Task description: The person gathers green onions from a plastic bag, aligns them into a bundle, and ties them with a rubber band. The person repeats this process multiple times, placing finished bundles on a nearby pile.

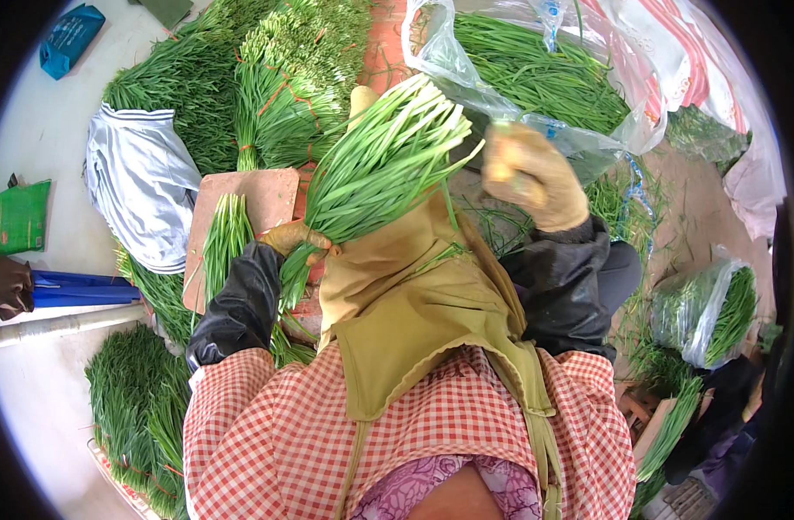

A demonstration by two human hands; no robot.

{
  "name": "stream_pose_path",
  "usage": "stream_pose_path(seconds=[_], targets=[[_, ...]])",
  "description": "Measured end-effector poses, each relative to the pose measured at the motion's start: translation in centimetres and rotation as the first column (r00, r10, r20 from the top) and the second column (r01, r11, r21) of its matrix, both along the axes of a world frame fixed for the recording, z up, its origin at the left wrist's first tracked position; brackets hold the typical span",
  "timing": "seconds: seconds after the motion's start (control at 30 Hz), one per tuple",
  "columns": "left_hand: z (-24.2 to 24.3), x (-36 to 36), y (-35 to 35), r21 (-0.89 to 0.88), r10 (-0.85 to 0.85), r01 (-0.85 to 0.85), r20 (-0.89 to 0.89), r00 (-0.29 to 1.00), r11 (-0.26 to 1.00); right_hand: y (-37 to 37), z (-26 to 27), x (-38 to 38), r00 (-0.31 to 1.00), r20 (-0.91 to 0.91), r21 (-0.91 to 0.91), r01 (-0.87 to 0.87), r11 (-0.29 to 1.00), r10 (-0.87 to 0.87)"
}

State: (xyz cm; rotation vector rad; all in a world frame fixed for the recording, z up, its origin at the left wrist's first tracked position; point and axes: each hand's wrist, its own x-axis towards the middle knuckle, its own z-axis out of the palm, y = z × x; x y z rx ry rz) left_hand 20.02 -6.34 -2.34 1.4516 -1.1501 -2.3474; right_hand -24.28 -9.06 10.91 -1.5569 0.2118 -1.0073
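Note:
My left hand, in a stained work glove, grips a large loose bunch of green chives near its leafy lower end. The pale cut ends fan up and to the right, above my olive apron. My right hand, gloved and blurred by motion, is raised just right of those pale ends with its fingers curled. A small pale spot shows at its top; whether it holds a stem cannot be made out. Left of my left hand, a smaller chive bundle lies on a brown board.
Banded chive bundles are piled ahead, partly beside a pale striped cloth. A clear plastic bag of loose chives lies ahead right. More bundles sit at lower left. A bagged bundle stands right, near another person's dark clothing.

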Motion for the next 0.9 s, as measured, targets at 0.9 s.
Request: stream_pose_path(seconds=[0.9], targets=[[-7.1,2.9,-0.5,-0.784,0.125,0.279,0.410,0.904,0.554,1.8,-12.7,-15.3,0.751,-0.587,0.581,0.650,0.490,-0.301]])
